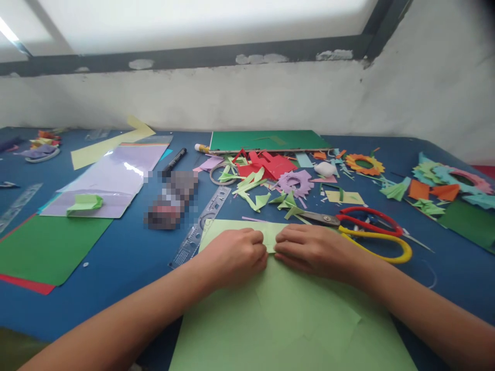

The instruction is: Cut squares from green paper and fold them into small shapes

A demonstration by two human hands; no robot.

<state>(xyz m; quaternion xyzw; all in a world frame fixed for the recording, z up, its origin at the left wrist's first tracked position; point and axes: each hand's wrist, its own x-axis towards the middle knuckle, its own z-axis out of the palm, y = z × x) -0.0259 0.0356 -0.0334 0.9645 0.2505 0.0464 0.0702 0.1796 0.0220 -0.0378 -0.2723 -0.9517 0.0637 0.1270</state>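
Observation:
A large light green sheet of paper (294, 319) lies in front of me, its far edge folded over into a strip. My left hand (242, 252) has its fingers curled on the fold, left of the middle. Close beside it, my right hand (309, 247) pinches the same fold from the right. Both thumbs are hidden. Scissors (371, 232) with one red and one yellow handle lie just past my right hand, blades pointing left. A clear plastic ruler (204, 221) sits partly under the sheet's far left corner.
Paper scraps (266, 167) in several colours are strewn beyond the sheet, near a green board (266, 140). A purple paper ring (296, 183) and an orange paper ring (364, 165) lie among them. To the left are a black marker (175, 162), a plastic packet (104, 175) and green sheets (54, 247).

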